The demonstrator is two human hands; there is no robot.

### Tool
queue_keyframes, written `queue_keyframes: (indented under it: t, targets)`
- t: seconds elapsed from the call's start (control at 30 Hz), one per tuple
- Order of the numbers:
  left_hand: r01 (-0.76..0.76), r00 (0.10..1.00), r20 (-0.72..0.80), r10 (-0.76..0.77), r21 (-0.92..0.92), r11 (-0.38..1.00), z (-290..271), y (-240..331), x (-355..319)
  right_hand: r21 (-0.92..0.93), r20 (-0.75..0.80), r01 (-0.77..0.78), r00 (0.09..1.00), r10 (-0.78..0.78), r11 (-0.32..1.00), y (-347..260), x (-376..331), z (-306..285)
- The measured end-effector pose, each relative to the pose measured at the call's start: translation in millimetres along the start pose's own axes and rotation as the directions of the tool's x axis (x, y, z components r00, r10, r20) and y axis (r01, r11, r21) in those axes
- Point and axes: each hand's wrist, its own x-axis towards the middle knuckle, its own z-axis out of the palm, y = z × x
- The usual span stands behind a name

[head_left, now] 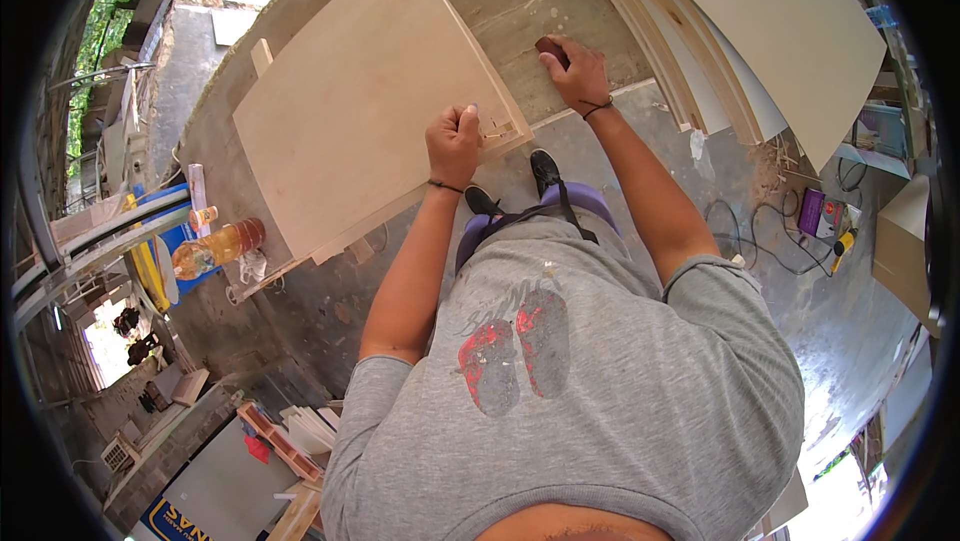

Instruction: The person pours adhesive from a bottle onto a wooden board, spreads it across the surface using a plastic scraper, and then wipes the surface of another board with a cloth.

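I log: right hand (577,79) grips brown block (551,50), right of wooden panel (350,106); left hand (453,149), fisted, nearer panel.

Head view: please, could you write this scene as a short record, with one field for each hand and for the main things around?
left hand: curled closed, at the near right corner of the panel; whether it holds something is hidden
right hand: grips a dark brown block, right of the panel
panel: pale wooden sheet, in front of the person
right side: stacked boards; purple box on the floor
left side: bottle with amber contents, beside the panel
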Motion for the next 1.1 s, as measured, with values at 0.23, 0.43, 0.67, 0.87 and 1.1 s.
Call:
queue_keyframes:
  t: [0.23,0.43,0.67,0.87,1.1]
  targets:
    - [-0.05,0.999,-0.002,0.05,-0.081,0.995,-4.3,8.5,-15.6,0.029,0.007,0.008,1.0,-0.008,1.0,4.5,1.3,0.4]
    - [-0.117,0.993,0.016,0.118,-0.024,0.993,-8.6,35.6,-17.1,0.014,-0.011,0.028,1.0,-0.027,1.0,4.3,0.5,1.9]
    - [0.247,0.968,0.133,-0.213,-0.665,0.705,-40.1,78.4,-38.4,0.04,-0.052,0.017,0.999,-0.014,0.999,9.0,3.0,1.5]
    - [0.125,0.992,-0.031,-0.123,0.068,0.99,-46.7,26.6,-80.2,0.268,0.023,0.186,0.98,-0.2,0.945,-52.5,10.0,-38.7]
    - [0.019,0.992,0.094,-0.08,0.527,0.85,-50.6,-37.2,-106.9,0.107,0.432,0.626,0.67,-0.603,0.772,-92.0,-26.6,-32.8]
